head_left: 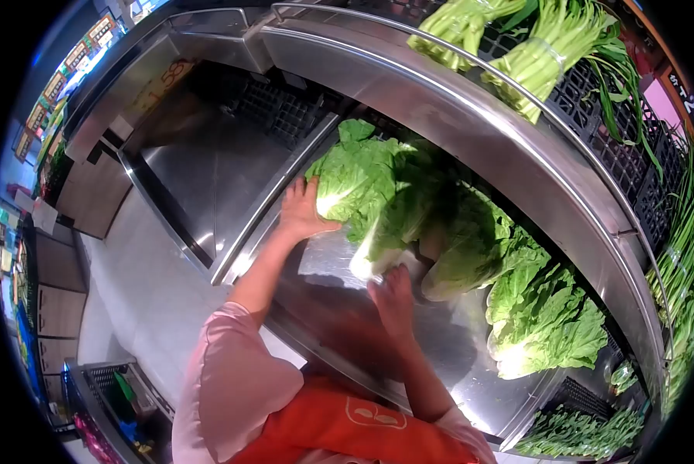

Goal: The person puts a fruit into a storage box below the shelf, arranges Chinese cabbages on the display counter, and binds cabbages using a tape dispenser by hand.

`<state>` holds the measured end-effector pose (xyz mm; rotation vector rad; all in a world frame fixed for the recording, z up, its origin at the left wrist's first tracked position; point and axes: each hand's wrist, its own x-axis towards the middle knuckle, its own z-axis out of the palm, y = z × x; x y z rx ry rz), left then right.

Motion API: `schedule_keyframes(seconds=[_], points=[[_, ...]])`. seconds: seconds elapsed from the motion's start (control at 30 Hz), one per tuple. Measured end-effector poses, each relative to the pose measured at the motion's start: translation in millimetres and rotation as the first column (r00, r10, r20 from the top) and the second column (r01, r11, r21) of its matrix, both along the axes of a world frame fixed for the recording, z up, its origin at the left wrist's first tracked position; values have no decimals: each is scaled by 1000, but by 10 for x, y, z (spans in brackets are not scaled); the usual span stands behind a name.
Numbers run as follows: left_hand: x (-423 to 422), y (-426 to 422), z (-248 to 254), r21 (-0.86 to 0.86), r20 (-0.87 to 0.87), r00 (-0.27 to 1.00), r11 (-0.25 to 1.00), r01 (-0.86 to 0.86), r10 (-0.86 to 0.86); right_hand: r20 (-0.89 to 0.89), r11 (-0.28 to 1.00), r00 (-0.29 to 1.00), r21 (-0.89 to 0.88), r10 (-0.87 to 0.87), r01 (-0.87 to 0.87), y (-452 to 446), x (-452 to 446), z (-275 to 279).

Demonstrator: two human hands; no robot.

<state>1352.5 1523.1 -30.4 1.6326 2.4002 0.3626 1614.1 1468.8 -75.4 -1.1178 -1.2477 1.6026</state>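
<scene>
Lettuce heads (548, 317) in metal tray (455, 332)

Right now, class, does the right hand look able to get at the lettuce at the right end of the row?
Probably yes: between the right hand and the end lettuce, the metal surface looks bare, with nothing visible blocking the way.

"1.58" on metal panel (147, 76)

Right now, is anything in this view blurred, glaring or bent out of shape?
Head view: strong fisheye, bending the rail and blacking out the corners; glare on the steel tray, pale lettuce stems nearly washed out; dark shadow under the hands; right hand slightly blurred.
</scene>
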Motion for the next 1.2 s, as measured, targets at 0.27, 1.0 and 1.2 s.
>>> schedule_keyframes(seconds=[0.27, 1.0, 1.2], points=[[264, -18, -91, 128, -96, 991, 989, -80, 93, -77, 920, 934, 166, -348, 356, 394, -597, -117], [-174, -2021, 752, -110, 915, -403, 940, -323, -31, -229, 943, 963, -265, 141, -201, -840, -878, 1037], [-1301, -2032, 969, 161, 984, 34, 807, -569, -173, -223, 941, 921, -37, 320, -336, -569, -2203, 1177]])
